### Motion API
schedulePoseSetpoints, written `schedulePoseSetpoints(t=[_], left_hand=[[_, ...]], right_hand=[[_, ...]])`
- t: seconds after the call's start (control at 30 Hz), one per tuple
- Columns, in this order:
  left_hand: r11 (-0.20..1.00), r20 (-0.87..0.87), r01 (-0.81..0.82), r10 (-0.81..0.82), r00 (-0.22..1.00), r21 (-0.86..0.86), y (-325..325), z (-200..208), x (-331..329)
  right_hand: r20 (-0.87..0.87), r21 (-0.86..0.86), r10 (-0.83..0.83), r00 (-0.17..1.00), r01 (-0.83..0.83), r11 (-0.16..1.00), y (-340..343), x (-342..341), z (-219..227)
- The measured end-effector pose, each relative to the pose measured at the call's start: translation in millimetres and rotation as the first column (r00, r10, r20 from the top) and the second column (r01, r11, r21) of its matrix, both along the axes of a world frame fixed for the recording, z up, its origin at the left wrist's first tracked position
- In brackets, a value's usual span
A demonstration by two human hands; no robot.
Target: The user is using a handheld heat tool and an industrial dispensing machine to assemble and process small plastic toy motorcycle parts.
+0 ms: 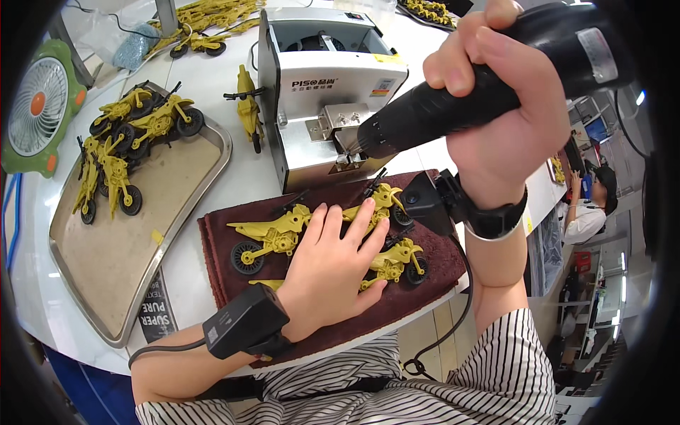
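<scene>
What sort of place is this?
Probably a small toy assembly workshop. Many identical yellow toy motorcycles are heaped on a metal tray, the right hand holds a black power tool, and a tape dispenser machine stands on the white bench.

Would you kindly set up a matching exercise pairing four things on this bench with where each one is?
Things:
1. black handheld power tool
2. dark brown towel
3. metal tray
4. small green fan

Places:
A. far left edge of the table
B. under the left hand and yellow toy motorcycles
C. in the grip of the right hand
D. left of the towel, holding a pile of yellow motorcycles

Pairs: 1-C, 2-B, 3-D, 4-A
</scene>
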State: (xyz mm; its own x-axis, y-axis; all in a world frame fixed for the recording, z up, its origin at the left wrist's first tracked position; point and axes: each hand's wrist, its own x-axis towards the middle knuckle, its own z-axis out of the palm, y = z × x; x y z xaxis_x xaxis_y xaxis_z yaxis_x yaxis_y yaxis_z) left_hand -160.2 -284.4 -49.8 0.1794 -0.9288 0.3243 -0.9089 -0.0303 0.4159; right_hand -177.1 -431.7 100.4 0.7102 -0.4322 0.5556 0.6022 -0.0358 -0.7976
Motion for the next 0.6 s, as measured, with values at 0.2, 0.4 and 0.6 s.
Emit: schedulePoseSetpoints(t=[0.2, 0.4, 0.6], left_hand=[[1.0, 0.017, 0.002, -0.002, 1.0, 0.028, -1.3, 4.1, -1.6], [1.0, 0.008, -0.014, 0.014, 1.0, 0.024, 1.6, -1.5, 2.7], [1.0, -0.029, 0.008, -0.008, 1.0, 0.008, -1.8, 4.2, -1.0]], right_hand=[[-0.045, 0.19, -0.123, 0.991, 0.129, 0.973, 13.2, 9.6, -5.8], [-0.05, -0.254, -0.028, 0.998, 0.015, 0.967, -7.9, -14.6, -24.8], [-0.098, -0.098, -0.11, 0.989, 0.1, 0.99, -20.7, -76.2, -22.4]])
